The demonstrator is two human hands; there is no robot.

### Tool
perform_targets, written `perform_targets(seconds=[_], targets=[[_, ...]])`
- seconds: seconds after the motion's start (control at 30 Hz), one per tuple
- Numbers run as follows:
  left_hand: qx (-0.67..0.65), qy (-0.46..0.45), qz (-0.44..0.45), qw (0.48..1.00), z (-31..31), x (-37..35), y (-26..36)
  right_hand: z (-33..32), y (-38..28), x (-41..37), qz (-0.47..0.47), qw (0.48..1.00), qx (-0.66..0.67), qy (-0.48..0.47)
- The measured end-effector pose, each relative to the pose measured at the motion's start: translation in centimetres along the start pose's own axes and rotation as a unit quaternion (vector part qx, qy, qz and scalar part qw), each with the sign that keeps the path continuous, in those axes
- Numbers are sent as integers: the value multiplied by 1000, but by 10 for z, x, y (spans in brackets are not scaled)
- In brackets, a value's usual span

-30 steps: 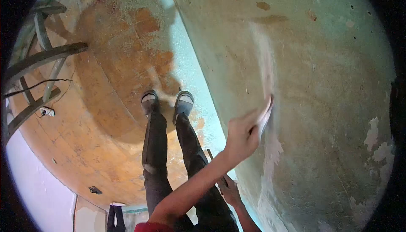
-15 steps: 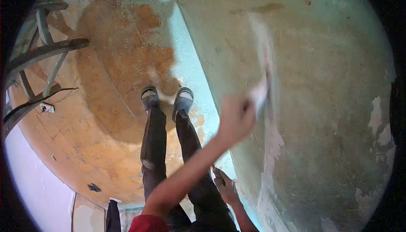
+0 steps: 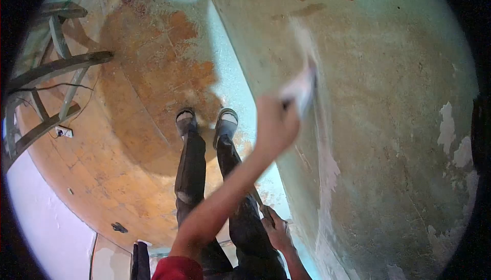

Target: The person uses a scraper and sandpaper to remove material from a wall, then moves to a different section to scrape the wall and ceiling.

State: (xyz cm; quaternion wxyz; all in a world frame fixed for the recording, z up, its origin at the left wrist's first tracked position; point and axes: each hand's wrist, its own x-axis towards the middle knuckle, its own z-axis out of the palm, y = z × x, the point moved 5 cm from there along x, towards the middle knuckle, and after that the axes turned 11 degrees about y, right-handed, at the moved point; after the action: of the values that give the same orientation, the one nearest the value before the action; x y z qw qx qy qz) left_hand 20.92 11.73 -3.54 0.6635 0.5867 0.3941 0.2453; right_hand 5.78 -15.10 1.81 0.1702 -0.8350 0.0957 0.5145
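Left hand (image 3: 276,124) raised, grip clenched on white flat-bladed putty knife (image 3: 302,88); blade is motion-blurred and pressed flat on the worn green plaster wall (image 3: 388,101), at the top of a pale filler streak (image 3: 325,167). Right hand (image 3: 276,231) low by the dark trouser legs (image 3: 192,172), grip closed on a thin dark-handled tool (image 3: 258,201), type unclear. Grey wooden ladder (image 3: 56,70) stands well apart on the orange-stained floor (image 3: 128,142).

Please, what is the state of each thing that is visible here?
Left hand: closed on the scraper.
Scraper: blade against the wall, blurred.
Right hand: closed on a thin tool.
Wall: paint peeling, one white strip smeared.
Ladder: standing, untouched.
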Motion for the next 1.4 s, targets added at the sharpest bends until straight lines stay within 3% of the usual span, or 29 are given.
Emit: perform_targets(seconds=[0.03,0.07,0.1,0.17,0.2,0.23,0.3,0.33,0.37,0.43,0.6,0.7,0.73,0.77,0.83,0.87,0.9,0.97,1.03,1.1,1.13,1.17,1.2,1.27,1.33,1.4], targets=[[30,-17,2,999,5,-13,-2,-2,-1,3,-1,1000,-6,10],[-101,93,55,989,11,-17,25,-3,-4,3,-3,1000,-8,11],[-102,97,53,989,0,-7,31,-3,-8,-1,-10,1000,-18,6],[105,-50,-13,993,-12,28,19,-2,-10,-2,-12,1000,-24,0],[17,69,130,989,-15,64,30,0,-11,0,-10,1000,-10,-10],[19,69,124,990,-15,53,27,0,-11,-1,-5,1000,0,-21],[101,-7,-32,994,-8,22,10,3,-7,0,-24,1000,-11,-3],[-21,26,9,999,-1,2,12,1,-8,3,-44,999,-24,15],[-77,21,-64,995,-10,3,49,-5,-12,2,-45,998,-29,16],[62,28,-4,998,-15,42,20,-6,-13,-5,12,1000,-7,-15],[25,-29,36,999,-25,54,24,-8,-8,8,-1,999,-40,9],[75,-44,-132,987,-24,51,18,-12,-11,4,18,998,-57,17],[-81,-10,-3,997,-23,89,63,-11,-10,1,11,999,-44,5],[-83,-10,-2,996,-19,84,55,-10,-11,2,-1,1000,-29,-5],[88,-23,-67,994,-13,50,15,-3,4,5,9,1000,-23,3],[11,46,-51,998,-9,23,20,-2,8,8,16,1000,-22,13],[-84,11,-105,991,-5,14,36,-3,0,7,14,1000,-21,13],[-10,-16,-70,997,-13,34,27,-5,-14,2,4,1000,-27,0],[-44,18,-56,997,-17,62,43,0,-6,4,-19,1000,-9,12],[-71,-17,-57,996,-15,53,31,9,2,3,-40,999,9,22],[15,-94,-86,992,-14,29,18,13,5,5,-47,999,7,26],[-40,-32,3,999,-12,20,42,11,1,6,-54,998,2,32],[-52,-21,-1,998,-11,25,39,9,1,2,-25,997,-54,41],[-65,-10,-7,998,-9,44,38,6,-5,-3,-24,998,-45,23],[-90,3,-117,989,-11,61,42,8,-2,0,-25,999,-29,7],[-65,3,-76,995,-5,25,29,11,8,4,-46,999,14,25]])
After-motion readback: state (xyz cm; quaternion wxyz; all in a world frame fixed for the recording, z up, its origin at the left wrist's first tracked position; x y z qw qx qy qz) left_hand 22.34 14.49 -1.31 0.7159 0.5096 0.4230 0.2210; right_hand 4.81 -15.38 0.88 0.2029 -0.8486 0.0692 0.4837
